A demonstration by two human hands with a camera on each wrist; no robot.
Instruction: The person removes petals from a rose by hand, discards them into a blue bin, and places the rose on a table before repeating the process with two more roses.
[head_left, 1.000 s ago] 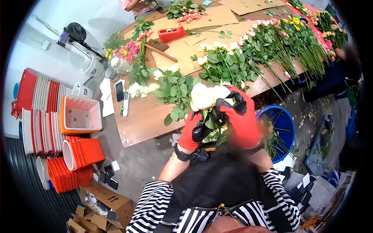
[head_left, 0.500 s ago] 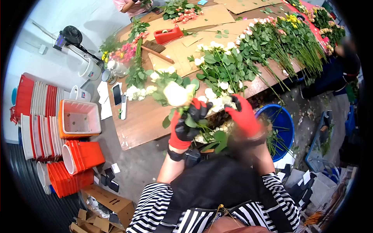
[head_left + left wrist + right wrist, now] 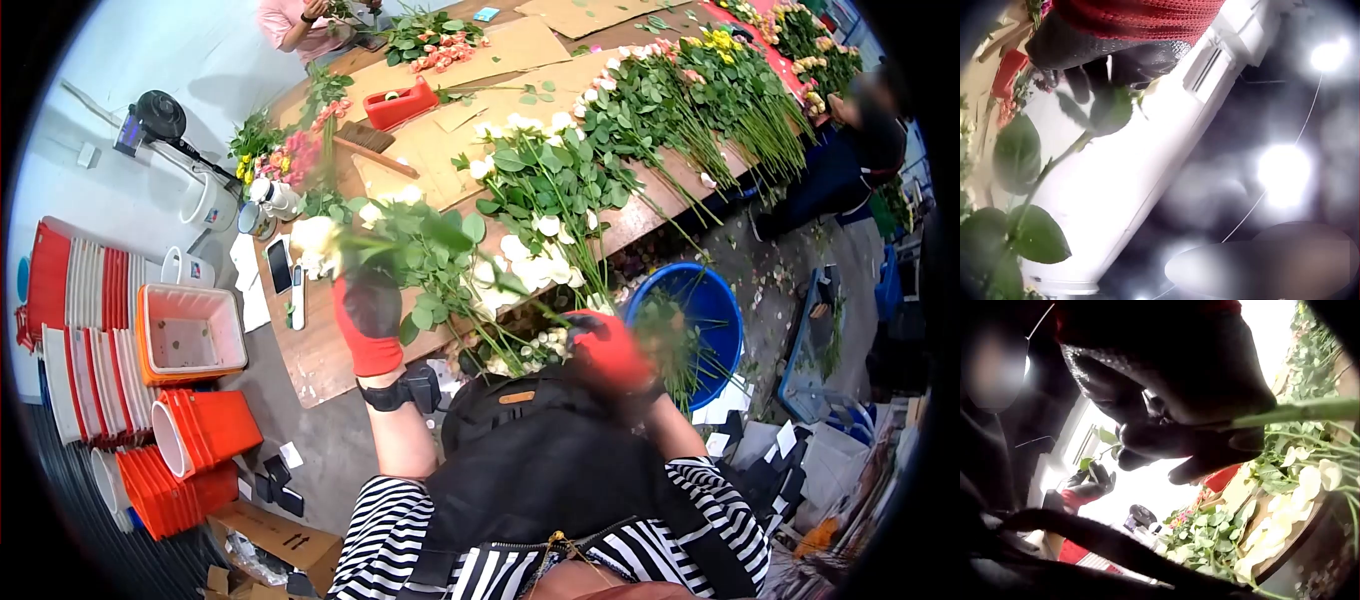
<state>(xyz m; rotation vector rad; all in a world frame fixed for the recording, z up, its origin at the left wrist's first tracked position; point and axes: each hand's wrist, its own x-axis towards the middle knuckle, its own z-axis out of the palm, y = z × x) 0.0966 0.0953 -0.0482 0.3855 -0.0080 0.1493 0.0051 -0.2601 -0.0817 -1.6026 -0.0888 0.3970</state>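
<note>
My left hand (image 3: 370,315), in a red and black glove, is raised over the near left part of the table and holds a white rose (image 3: 315,240) just below its bloom. In the left wrist view its fingers are curled, and a leafy stem (image 3: 1047,169) runs down past them. My right hand (image 3: 610,350), gloved alike, is close to my apron at the table's near edge. The right wrist view shows its dark fingers curled round a thick green stem (image 3: 1297,412). White petals (image 3: 535,265) lie in front of it on the table.
Rose bunches (image 3: 550,170) line the wooden table (image 3: 310,365), with a red tape dispenser (image 3: 400,103) behind them. A blue bucket (image 3: 725,345) of stems stands at the right. Phones (image 3: 278,262) lie on the left corner. Orange bins (image 3: 190,335) are stacked at left. Other people work around the table.
My left hand has swung left and away with the white rose, out from between both hands. My right hand has drawn down toward my apron. The head view has turned slightly.
</note>
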